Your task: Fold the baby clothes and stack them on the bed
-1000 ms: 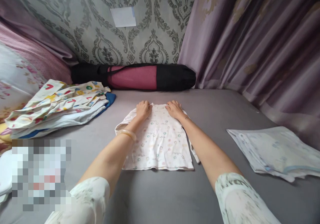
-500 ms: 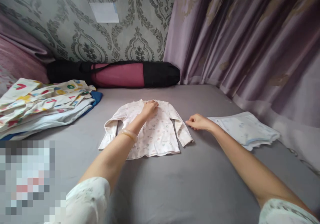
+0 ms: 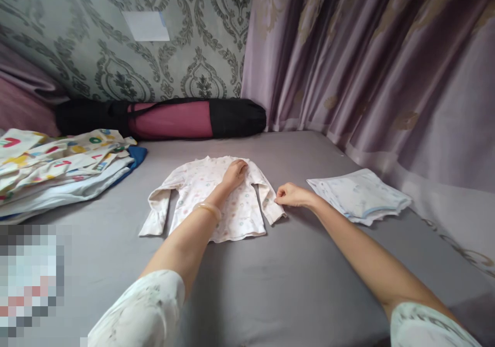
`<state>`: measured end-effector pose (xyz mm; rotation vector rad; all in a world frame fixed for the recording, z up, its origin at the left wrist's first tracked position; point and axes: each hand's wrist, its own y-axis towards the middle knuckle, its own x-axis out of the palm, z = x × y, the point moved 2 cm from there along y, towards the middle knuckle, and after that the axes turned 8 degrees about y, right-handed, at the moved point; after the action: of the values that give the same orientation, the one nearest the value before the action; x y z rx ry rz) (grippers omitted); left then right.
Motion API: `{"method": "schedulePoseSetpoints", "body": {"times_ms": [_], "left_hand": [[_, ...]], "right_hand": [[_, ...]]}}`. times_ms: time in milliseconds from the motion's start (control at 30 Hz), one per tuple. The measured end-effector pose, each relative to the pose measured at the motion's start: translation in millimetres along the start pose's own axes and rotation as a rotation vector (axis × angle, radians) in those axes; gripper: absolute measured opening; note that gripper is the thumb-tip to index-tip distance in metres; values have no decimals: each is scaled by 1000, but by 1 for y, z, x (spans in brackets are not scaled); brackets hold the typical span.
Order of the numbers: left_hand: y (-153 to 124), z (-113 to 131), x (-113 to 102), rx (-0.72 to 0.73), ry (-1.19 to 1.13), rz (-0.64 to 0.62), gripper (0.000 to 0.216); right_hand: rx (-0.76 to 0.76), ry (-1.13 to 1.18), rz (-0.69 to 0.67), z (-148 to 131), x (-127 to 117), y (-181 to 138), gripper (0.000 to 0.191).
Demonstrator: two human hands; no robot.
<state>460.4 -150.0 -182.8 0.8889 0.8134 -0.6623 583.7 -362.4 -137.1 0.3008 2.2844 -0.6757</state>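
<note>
A small white long-sleeved baby shirt (image 3: 193,195) with a coloured ring print lies spread flat on the grey bed sheet (image 3: 270,275), both sleeves out to the sides. My left hand (image 3: 235,171) rests palm down on the shirt's upper right chest near the collar, fingers together and flat. My right hand (image 3: 291,195) is at the cuff of the shirt's right sleeve, fingers curled in a pinch on the cuff edge. A pale bangle sits on my left wrist.
A folded white and light-blue garment (image 3: 359,195) lies to the right. A pile of colourful printed clothes (image 3: 58,166) sits at the left. A pink roll in a black bag (image 3: 166,120) lies along the patterned wall. Purple curtains (image 3: 367,68) hang at the right.
The shirt's sleeves have been opened out from under the body. My right hand moved from the collar out to the right cuff, and my left hand stayed near the collar. The view shifted right.
</note>
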Motion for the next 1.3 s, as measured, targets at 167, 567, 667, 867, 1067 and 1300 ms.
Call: {"method": "schedulePoseSetpoints", "body": {"times_ms": [167,567,667,867,1067,1300], "left_hand": [[-1,-1,1,21,-1,-1,33],[-4,3,0,35,33,18,30],[-5,3,-2,39,29,13,30],[-5,5,-3,68,85,-15,35],[-9,18,-5,-41,215,-110,47],[-10,24,-7,-42,266,-180,59]], "right_hand": [[71,163,122,-5,-35,2,2],[-36,95,310,43,-98,42,14],[-8,-6,195,50,-95,47,17],[-92,184,216,47,-103,43,25],[-63,350,312,58,-120,36,24],[24,34,341,73,-107,53,26]]}}
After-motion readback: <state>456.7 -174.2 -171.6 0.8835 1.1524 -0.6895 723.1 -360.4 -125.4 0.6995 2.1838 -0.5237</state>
